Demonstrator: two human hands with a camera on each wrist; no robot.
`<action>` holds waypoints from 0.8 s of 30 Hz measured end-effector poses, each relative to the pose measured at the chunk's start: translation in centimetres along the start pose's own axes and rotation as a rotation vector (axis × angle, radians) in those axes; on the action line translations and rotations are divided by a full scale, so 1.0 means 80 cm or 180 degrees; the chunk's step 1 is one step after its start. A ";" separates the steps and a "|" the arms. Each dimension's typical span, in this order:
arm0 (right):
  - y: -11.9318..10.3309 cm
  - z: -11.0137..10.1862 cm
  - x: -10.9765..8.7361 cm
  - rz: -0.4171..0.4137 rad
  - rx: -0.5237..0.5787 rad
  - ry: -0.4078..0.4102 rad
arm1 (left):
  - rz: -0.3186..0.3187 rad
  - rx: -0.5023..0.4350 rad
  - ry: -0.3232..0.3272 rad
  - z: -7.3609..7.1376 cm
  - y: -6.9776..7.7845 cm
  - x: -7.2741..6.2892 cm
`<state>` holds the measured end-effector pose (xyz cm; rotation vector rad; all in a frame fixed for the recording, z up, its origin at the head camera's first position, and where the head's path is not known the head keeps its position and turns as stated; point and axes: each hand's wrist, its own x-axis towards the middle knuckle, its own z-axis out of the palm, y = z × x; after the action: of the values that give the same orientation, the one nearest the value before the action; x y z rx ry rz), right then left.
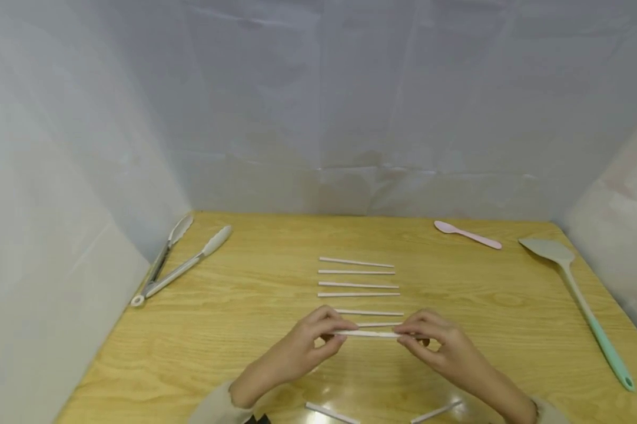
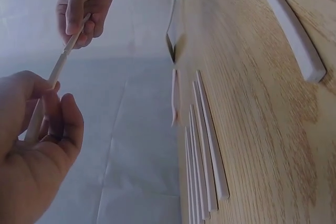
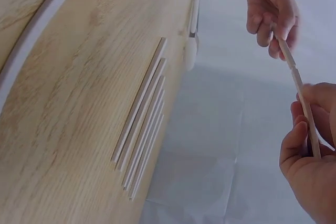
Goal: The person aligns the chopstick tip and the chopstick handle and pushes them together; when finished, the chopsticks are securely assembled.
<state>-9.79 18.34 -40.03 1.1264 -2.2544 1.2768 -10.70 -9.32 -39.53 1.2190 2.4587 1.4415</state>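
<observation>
Between my two hands is a slim pale chopstick (image 1: 371, 334), held level above the table in the head view. A notch or joint shows near its middle in both wrist views. My left hand (image 1: 310, 341) pinches one end between thumb and fingers. The other end is pinched by my right hand (image 1: 443, 344). Just beyond the hands, several pale chopsticks (image 1: 358, 294) lie in a row, roughly parallel. Nearer to me, a pale stick (image 1: 331, 412) lies at the front left and another stick (image 1: 436, 411) at the front right, both slanted.
Open metal tongs (image 1: 178, 271) with pale tips lie at the table's left side. Toward the back right is a pink spoon (image 1: 467, 234). A spatula (image 1: 578, 282) with a green handle end lies along the right edge. Pale sheeting (image 1: 350, 118) walls the wooden table (image 1: 234, 341).
</observation>
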 end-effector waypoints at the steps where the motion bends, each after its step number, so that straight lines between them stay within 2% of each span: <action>1: -0.002 0.000 0.001 0.0021 -0.0007 0.0022 | 0.0023 -0.0027 0.0035 0.001 0.000 0.000; 4: -0.007 0.000 0.003 0.0039 -0.0049 0.0093 | 0.0157 -0.0077 0.0145 0.002 0.000 0.002; 11: -0.019 0.001 0.009 -0.0044 -0.0030 0.0179 | 0.0643 -0.0035 0.0404 0.006 0.000 0.004; 18: -0.032 0.002 0.016 -0.0241 -0.0068 0.0299 | 0.1201 0.0194 0.0669 0.007 0.006 0.007; 24: -0.038 0.002 0.018 -0.0339 -0.0125 0.0298 | 0.1324 0.0297 0.0667 0.006 0.010 0.006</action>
<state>-8.39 16.61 -37.53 1.1326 -2.1133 1.2125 -10.36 -8.42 -39.06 1.7693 2.5329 1.6346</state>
